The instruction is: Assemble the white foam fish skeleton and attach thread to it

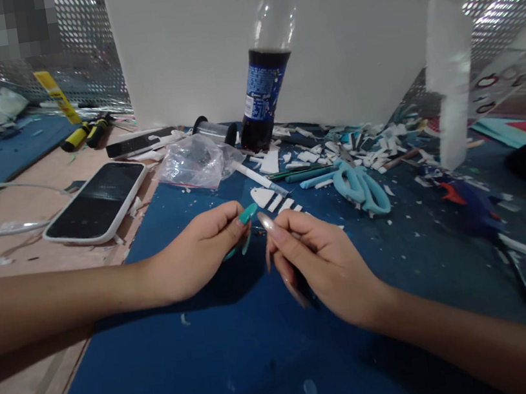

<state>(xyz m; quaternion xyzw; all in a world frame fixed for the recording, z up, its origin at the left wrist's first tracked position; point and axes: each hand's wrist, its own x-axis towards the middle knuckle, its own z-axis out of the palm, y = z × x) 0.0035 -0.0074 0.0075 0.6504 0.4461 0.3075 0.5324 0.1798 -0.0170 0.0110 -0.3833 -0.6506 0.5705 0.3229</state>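
Note:
My left hand (202,248), with long teal nails, is closed, thumb and forefinger pressed together. Facing it, my right hand (323,257) has long silvery nails and pinches thumb against forefinger, its other fingers curled under. The fingertips are a small gap apart, above a blue cutting mat (248,368). Whatever lies between them is too fine to make out. Just beyond the fingertips is a white rounded piece with a small hole (261,196), with several short white strips (286,205) beside it. A white pen-like stick (253,175) lies behind the left fingertips.
Light-blue scissors (362,189) and many white scraps (306,155) lie behind my right hand. A cola bottle (266,79) stands at the back near a clear plastic bag (194,164) and a spool (214,131). At left lies a phone (97,204); a dark-blue glue gun (472,206) is at right.

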